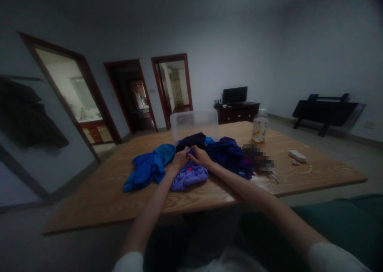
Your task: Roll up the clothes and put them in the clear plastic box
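Note:
A light purple garment [189,176] with a pink patch lies on the wooden table [104,192] in front of me. My left hand [180,159] and my right hand [200,156] meet at its far edge, fingers pinched closed on the cloth. A bright blue garment [148,166] lies to the left. A dark purple garment [229,154] is heaped to the right. A dark navy piece [191,139] sits behind my hands, against a clear plastic box [194,122].
A clear bottle with a printed label [259,126] stands at the back right of the table. A small white object [297,156] and a blurred patch [259,160] lie to the right. Doorways, a TV cabinet [237,110] and a dark bench [326,112] line the room.

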Motion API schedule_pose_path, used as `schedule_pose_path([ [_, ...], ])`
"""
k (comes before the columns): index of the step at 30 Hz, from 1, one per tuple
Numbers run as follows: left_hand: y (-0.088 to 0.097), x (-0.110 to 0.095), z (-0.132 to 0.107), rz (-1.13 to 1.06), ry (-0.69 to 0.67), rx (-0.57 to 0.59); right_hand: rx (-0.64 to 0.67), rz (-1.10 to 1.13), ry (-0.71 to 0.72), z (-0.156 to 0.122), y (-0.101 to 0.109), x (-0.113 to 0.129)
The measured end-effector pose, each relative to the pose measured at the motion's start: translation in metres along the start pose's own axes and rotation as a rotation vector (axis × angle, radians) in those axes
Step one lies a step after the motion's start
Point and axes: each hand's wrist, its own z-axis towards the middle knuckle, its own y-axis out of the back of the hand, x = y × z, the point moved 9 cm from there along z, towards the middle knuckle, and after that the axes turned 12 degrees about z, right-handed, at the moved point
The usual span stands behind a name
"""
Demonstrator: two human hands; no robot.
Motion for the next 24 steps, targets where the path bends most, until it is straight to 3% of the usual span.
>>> schedule_pose_path([
  [12,-0.004,0.002,0.001,0.035,0.016,0.039,0.03,-0.036,-0.002,0.0,-0.007,-0.008],
  [24,-0.009,0.004,0.003,-0.004,0.019,0.067,0.058,0.01,0.018,0.0,-0.005,0.002],
])
